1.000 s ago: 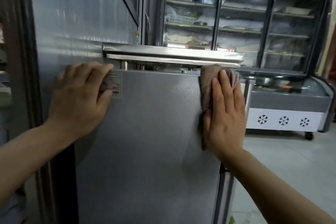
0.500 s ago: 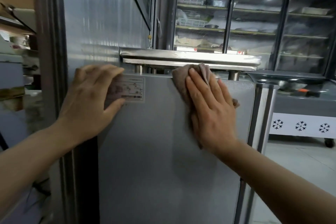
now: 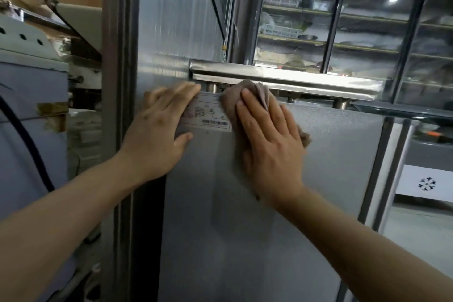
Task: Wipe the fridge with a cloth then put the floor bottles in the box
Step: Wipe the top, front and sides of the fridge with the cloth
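The grey fridge panel point(image 3: 331, 179) fills the middle of the view. My right hand point(image 3: 269, 140) presses a brown cloth point(image 3: 232, 100) flat against its upper part, covering the right end of a white label sticker point(image 3: 208, 115). My left hand point(image 3: 159, 130) lies flat and spread on the panel's upper left corner, fingers over the sticker's left end, holding nothing. No floor bottles or box are in view.
A steel ledge point(image 3: 294, 76) runs just above the panel. Glass-door display coolers point(image 3: 367, 39) stand behind at the right, with a chest freezer point(image 3: 426, 184) marked with a snowflake. A dark frame post point(image 3: 117, 105) and cluttered shelves point(image 3: 73, 32) are at the left.
My right hand has slid the cloth leftward along the top of the panel, from its right edge onto the label. The left hand has stayed in place.
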### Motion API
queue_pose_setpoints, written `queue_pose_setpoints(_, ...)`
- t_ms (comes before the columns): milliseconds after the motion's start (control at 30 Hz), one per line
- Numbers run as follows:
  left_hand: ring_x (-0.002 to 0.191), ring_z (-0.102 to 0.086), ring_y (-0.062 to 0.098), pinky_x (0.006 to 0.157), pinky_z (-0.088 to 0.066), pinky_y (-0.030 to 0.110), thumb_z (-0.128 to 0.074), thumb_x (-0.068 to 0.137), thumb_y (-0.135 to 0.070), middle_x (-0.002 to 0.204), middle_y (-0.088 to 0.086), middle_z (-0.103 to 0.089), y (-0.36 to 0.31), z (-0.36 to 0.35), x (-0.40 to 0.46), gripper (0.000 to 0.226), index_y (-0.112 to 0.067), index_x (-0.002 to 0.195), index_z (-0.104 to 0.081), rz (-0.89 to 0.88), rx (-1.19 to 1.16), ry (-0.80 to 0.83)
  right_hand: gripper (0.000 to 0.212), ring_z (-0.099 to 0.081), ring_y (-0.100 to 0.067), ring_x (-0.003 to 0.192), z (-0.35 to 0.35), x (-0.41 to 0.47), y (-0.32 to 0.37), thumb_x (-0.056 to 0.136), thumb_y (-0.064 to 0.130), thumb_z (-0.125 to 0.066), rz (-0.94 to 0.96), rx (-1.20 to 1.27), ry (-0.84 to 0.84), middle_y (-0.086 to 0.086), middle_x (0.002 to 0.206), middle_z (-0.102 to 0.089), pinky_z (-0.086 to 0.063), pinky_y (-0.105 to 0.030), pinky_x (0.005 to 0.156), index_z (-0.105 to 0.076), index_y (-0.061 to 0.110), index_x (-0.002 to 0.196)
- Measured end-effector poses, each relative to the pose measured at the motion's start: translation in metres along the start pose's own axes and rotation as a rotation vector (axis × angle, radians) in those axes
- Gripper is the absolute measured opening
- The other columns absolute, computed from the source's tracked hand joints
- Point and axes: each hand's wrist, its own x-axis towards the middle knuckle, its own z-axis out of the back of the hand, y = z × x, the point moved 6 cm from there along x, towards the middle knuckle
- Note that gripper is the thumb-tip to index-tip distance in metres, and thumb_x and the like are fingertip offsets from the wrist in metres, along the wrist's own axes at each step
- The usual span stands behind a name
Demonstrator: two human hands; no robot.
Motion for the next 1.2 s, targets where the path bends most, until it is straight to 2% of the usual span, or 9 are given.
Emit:
queue_pose_setpoints(100,0.140,-0.019,0.022,0.111,-0.019,0.033,-0.071,0.073,-0.010,0.155,-0.007,-0.018,0.003,0.000,-0.008,0.093,-0.022,0.148,-0.019,-0.037,0.016,0.032,0.063,-0.025,-0.031,0.142,-0.017,-0.037,0.022,0.081,0.014,-0.063,0.139,0.019,0.086,-0.006,0.151,-0.034,-0.016,-0.043,0.117,-0.043,0.011,0.141)
queue_pose_setpoints(267,0.143,-0.013,0.009,0.114,-0.016,0.027,-0.071,0.072,-0.001,0.157,-0.009,-0.007,0.008,0.002,-0.031,0.095,-0.017,0.149,-0.017,-0.030,-0.035,0.021,0.050,-0.021,-0.025,0.144,-0.027,-0.103,0.049,0.095,0.014,-0.026,0.331,0.009,0.322,-0.001,0.153,-0.032,-0.020,-0.039,0.114,-0.043,0.014,0.142)
queue_pose_setpoints(333,0.136,-0.031,0.009,0.110,-0.024,0.025,-0.071,0.073,0.001,0.156,-0.004,-0.017,0.011,0.003,-0.037,0.094,-0.017,0.148,-0.017,0.008,-0.132,0.021,0.052,-0.023,-0.023,0.143,-0.024,-0.088,0.050,0.090,0.016,-0.036,0.314,-0.024,0.293,0.000,0.152,-0.033,-0.021,-0.040,0.114,-0.043,0.015,0.142)
queue_pose_setpoints(433,0.101,-0.056,0.004,0.089,-0.040,0.023,-0.071,0.074,-0.002,0.143,-0.003,-0.042,0.021,0.004,-0.045,0.098,-0.027,0.148,-0.012,0.108,-0.236,0.042,0.059,-0.029,-0.028,0.141,-0.019,-0.029,0.041,0.082,0.019,-0.054,0.163,-0.039,0.153,-0.004,0.150,-0.037,-0.023,-0.047,0.113,-0.044,0.013,0.141)
queue_pose_setpoints(533,0.098,-0.058,0.002,0.085,-0.041,0.021,-0.072,0.075,-0.005,0.134,-0.005,-0.053,0.029,-0.001,-0.053,0.100,-0.033,0.148,-0.008,0.131,-0.233,0.106,0.060,-0.027,-0.030,0.141,-0.023,0.004,0.041,0.082,0.015,-0.060,0.030,-0.015,0.061,-0.006,0.150,-0.037,-0.022,-0.047,0.114,-0.044,0.012,0.141)
queue_pose_setpoints(767,0.103,-0.058,0.010,0.086,-0.051,0.044,-0.068,0.079,-0.006,0.124,-0.008,-0.056,0.046,0.008,-0.071,0.090,-0.031,0.146,-0.015,0.242,-0.224,0.044,0.063,-0.015,-0.024,0.146,-0.045,-0.076,0.076,0.086,0.012,-0.053,0.369,-0.006,0.293,-0.001,0.155,-0.026,-0.011,-0.042,0.118,-0.034,0.015,0.146)
queue_pose_setpoints(933,0.103,-0.057,0.009,0.087,-0.051,0.043,-0.068,0.079,-0.007,0.124,-0.007,-0.055,0.046,0.013,-0.079,0.085,-0.028,0.145,-0.020,0.254,-0.221,0.039,0.062,-0.026,-0.027,0.142,-0.034,-0.008,0.078,0.083,0.023,-0.049,0.271,-0.104,0.265,-0.003,0.152,-0.033,-0.014,-0.045,0.114,-0.039,0.016,0.144)
queue_pose_setpoints(1033,0.100,-0.057,0.008,0.085,-0.051,0.041,-0.069,0.078,-0.008,0.122,-0.008,-0.055,0.045,0.015,-0.080,0.084,-0.027,0.144,-0.021,0.257,-0.213,0.002,0.057,-0.023,-0.029,0.143,-0.033,0.043,0.081,0.086,0.030,-0.038,0.177,-0.113,0.223,-0.003,0.152,-0.035,-0.007,-0.046,0.115,-0.042,0.017,0.142)
queue_pose_setpoints(1200,0.083,-0.055,0.011,0.071,-0.051,0.034,-0.070,0.076,-0.007,0.113,-0.004,-0.051,0.047,0.009,-0.092,0.082,-0.024,0.143,-0.025,0.267,-0.168,-0.026,0.036,-0.028,-0.032,0.141,-0.048,0.036,0.095,0.090,0.022,-0.045,0.306,-0.033,0.155,-0.008,0.141,-0.050,-0.015,-0.048,0.116,-0.061,0.013,0.120)
